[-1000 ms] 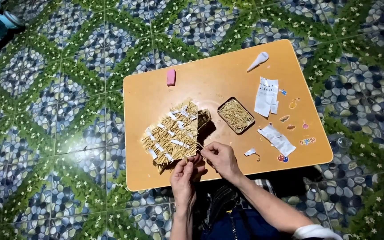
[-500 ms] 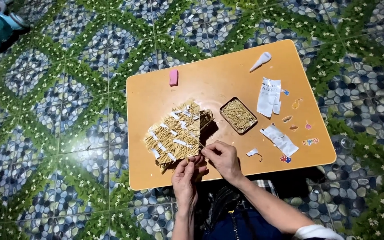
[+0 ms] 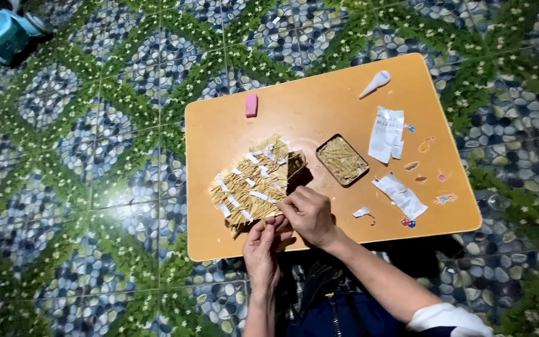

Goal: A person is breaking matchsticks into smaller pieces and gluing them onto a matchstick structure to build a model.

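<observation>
A model roof made of glued thin sticks (image 3: 251, 184), dotted with small white paper strips, stands on a low orange table (image 3: 319, 109). My left hand (image 3: 262, 249) pinches the model's near lower edge. My right hand (image 3: 308, 215) sits at the model's right side, its fingertips together on the stick surface, seemingly holding a thin stick. A dark shallow tray (image 3: 342, 160) full of loose sticks lies just right of the model.
A pink eraser (image 3: 251, 105) lies at the table's back left and a white glue tube (image 3: 376, 83) at the back right. Two white paper pieces (image 3: 388, 133) (image 3: 400, 195) and small stickers lie on the right. The floor is tiled; a teal object (image 3: 4, 34) stands far left.
My right hand has moved slightly up and left onto the model's side. The view has shifted, so the table sits a little more to the right. My left hand keeps its hold.
</observation>
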